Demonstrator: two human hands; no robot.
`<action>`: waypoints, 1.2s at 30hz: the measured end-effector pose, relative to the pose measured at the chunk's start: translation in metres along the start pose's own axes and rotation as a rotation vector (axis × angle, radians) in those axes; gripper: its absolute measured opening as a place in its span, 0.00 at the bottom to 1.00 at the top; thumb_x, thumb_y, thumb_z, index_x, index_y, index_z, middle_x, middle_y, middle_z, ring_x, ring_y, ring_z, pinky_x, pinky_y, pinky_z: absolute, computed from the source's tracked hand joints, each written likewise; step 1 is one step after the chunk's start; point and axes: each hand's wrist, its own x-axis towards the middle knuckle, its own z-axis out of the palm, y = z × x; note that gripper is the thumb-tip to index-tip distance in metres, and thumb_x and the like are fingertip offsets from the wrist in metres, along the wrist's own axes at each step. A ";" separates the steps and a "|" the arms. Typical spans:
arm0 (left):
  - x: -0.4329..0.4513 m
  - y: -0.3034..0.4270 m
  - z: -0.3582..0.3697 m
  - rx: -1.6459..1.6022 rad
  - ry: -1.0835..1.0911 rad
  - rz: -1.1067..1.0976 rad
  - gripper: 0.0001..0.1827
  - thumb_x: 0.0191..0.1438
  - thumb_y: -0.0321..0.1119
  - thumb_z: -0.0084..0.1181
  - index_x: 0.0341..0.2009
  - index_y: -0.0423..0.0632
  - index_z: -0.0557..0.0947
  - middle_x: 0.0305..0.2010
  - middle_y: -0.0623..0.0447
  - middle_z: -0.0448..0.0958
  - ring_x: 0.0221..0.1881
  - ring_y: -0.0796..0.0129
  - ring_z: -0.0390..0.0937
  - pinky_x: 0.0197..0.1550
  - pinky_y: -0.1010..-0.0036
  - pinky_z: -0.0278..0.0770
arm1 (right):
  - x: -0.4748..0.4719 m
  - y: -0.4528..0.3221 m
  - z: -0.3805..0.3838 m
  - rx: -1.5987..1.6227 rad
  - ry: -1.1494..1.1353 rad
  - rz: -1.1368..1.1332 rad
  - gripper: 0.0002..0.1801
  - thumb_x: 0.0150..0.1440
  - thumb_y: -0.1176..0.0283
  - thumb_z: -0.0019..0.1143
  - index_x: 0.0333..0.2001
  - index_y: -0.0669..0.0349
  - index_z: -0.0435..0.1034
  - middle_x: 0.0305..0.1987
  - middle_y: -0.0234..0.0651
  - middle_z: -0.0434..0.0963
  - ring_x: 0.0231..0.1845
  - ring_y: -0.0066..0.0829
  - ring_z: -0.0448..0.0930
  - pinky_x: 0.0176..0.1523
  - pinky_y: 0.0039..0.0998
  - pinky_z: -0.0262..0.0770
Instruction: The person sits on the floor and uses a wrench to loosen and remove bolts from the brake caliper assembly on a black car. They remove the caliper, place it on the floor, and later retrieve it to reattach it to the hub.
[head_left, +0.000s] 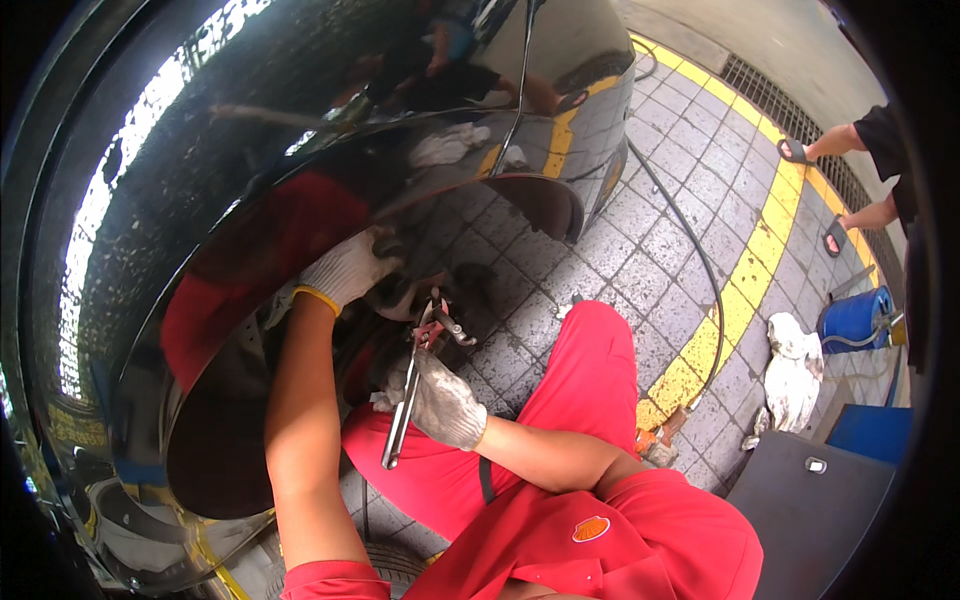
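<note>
My left hand (349, 266), in a white knit glove with a yellow cuff, reaches into the wheel arch of a glossy black car (315, 180). Its fingers are curled near dark parts; whether they grip anything is unclear. My right hand (448, 405), in a soiled white glove, is closed around the upper part of a metal hand tool (400, 424) with a long chrome handle. This handle slants down over my red trousers. At the tool's upper end, a reddish metal piece with a bent lever (442, 326) lies against or close to the wheel-hub area, which is in shadow.
A black hose (701, 251) crosses the tiled floor to an orange and metal air tool (660, 446). Right: a soiled white rag (793, 367), a blue container (855, 321) and a grey cabinet (810, 502). Another person's sandalled feet (817, 191) stand beyond. A tyre (386, 566) lies below.
</note>
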 end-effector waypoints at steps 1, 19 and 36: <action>0.000 -0.004 0.003 -0.023 0.009 0.014 0.31 0.52 0.63 0.68 0.59 0.68 0.86 0.58 0.48 0.84 0.60 0.52 0.80 0.63 0.59 0.77 | 0.002 0.001 -0.005 -0.006 -0.005 0.001 0.18 0.76 0.55 0.43 0.45 0.58 0.70 0.36 0.39 0.77 0.38 0.37 0.81 0.56 0.51 0.80; -0.007 -0.002 -0.004 0.042 0.004 -0.021 0.30 0.54 0.60 0.67 0.59 0.66 0.85 0.63 0.49 0.81 0.61 0.52 0.80 0.65 0.59 0.76 | 0.027 -0.146 -0.097 -1.822 0.258 0.273 0.29 0.53 0.50 0.77 0.44 0.65 0.80 0.36 0.41 0.84 0.35 0.29 0.81 0.43 0.36 0.77; -0.008 0.004 -0.013 -0.159 -0.102 -0.023 0.31 0.57 0.57 0.64 0.63 0.62 0.82 0.65 0.49 0.79 0.61 0.50 0.80 0.63 0.57 0.78 | 0.085 -0.245 -0.076 -2.554 0.158 0.611 0.29 0.56 0.55 0.62 0.61 0.53 0.76 0.56 0.50 0.83 0.60 0.50 0.82 0.62 0.41 0.78</action>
